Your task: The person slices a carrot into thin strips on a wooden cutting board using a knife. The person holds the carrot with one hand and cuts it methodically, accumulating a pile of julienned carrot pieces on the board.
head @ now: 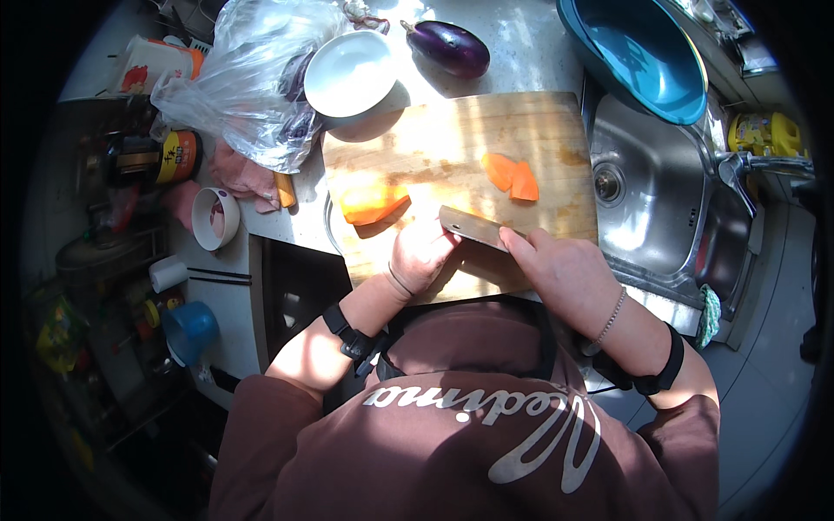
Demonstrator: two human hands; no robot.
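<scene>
My right hand grips a cleaver-type kitchen knife, its wide steel blade slanting over the near part of a wooden cutting board. Close by the blade, my left hand has bent fingers; glare and the blade hide what lies under them. A thin orange edge shows just beyond the blade. To the left on the board rests a large orange chunk, apparently carrot. Flat cut orange pieces lie at the right, touching each other.
Beyond the board are a white bowl, an eggplant and a clear plastic bag. A steel sink adjoins on the right, with blue basins behind it. Leftward stand a small bowl and a dark sauce bottle.
</scene>
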